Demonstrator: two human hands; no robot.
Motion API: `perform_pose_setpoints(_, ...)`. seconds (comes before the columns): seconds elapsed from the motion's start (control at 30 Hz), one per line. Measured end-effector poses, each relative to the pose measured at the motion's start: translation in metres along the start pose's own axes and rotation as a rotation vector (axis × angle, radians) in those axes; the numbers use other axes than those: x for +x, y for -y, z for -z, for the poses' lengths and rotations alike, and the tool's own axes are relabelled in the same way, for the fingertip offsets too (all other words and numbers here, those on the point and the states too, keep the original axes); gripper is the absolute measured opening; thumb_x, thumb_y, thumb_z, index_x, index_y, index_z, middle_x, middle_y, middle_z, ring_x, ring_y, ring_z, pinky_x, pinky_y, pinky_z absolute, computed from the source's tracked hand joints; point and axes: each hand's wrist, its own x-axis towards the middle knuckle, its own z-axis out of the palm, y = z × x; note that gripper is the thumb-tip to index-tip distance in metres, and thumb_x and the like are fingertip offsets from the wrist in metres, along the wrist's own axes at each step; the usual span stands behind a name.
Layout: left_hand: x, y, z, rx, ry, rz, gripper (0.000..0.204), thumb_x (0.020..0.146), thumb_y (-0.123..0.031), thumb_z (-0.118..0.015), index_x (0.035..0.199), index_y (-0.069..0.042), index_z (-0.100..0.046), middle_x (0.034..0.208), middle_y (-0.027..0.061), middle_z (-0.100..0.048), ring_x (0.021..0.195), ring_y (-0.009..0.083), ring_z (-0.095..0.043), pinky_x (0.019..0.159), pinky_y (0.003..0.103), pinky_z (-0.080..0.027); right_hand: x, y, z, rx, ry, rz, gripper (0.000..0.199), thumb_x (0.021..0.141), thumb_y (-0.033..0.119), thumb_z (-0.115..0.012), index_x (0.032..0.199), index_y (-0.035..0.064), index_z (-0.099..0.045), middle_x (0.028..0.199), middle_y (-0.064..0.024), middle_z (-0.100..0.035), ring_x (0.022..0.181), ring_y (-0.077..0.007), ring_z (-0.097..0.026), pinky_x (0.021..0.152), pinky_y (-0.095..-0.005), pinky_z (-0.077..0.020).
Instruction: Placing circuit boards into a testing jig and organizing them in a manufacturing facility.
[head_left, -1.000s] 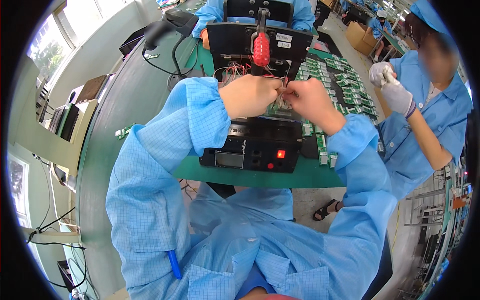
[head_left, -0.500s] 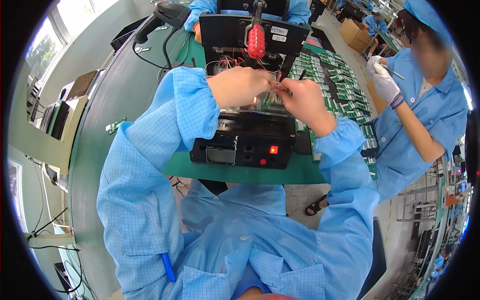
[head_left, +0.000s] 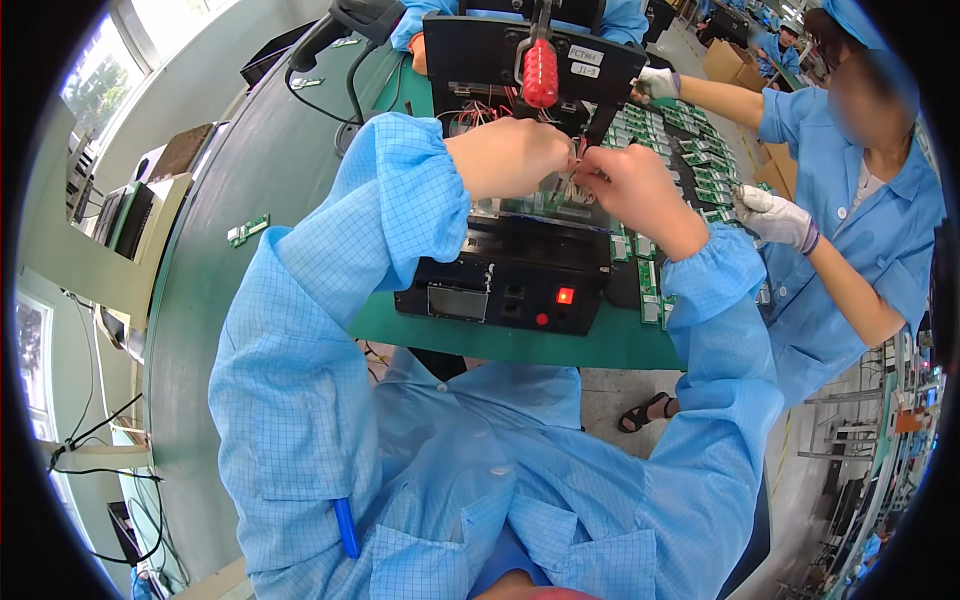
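Note:
My left hand (head_left: 508, 155) and my right hand (head_left: 625, 187) meet over the top of a black test fixture (head_left: 520, 275). Both pinch a small bundle of thin wires (head_left: 575, 170) between their fingertips, just above a green circuit board (head_left: 545, 205) lying on the fixture. The fixture's front panel carries a small display and a lit red button (head_left: 565, 296). Behind my hands rises the fixture's black upright plate (head_left: 470, 55) with a red-handled lever (head_left: 540, 72).
The green bench mat (head_left: 600, 345) carries rows of green circuit boards (head_left: 715, 170) to the right. A co-worker in a blue coat with white gloves (head_left: 770, 215) works at the right. A loose small board (head_left: 247, 229) lies on the dark table at left.
The view has tilted so the fixture and my hands sit a little lower in the picture. My fingertips have closed together on the wires. The co-worker's far arm now reaches toward the upright plate.

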Motion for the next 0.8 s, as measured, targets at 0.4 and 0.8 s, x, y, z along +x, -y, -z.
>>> perform_pose_setpoints(0.4, -0.007, -0.005, 0.005, 0.008, -0.017, -0.049, 0.049, 0.07, 0.006, -0.059, 0.117, -0.006, -0.067, 0.1, 0.0114, -0.063, 0.088, 0.0317, -0.066, 0.076, 0.041, -0.055, 0.001, 0.001, 0.008, 0.132, 0.064, -0.046, 0.01, 0.077, 0.017, -0.073, 0.079, 0.008, -0.068, 0.074, -0.0111, -0.069, 0.068, -0.0314, -0.067, 0.061, -0.041, -0.0536)
perform_pose_setpoints(0.8, -0.007, -0.004, 0.002, 0.068, -0.025, -0.038, 0.03, 0.076, -0.003, -0.062, 0.105, -0.005, -0.067, 0.1, 0.0113, -0.065, 0.085, 0.0309, -0.069, 0.072, 0.04, -0.057, 0.002, -0.006, 0.002, 0.164, 0.015, -0.025, 0.011, 0.078, 0.016, -0.075, 0.08, 0.0069, -0.07, 0.07, -0.0112, -0.069, 0.061, -0.0278, -0.067, 0.056, -0.0348, -0.0515)
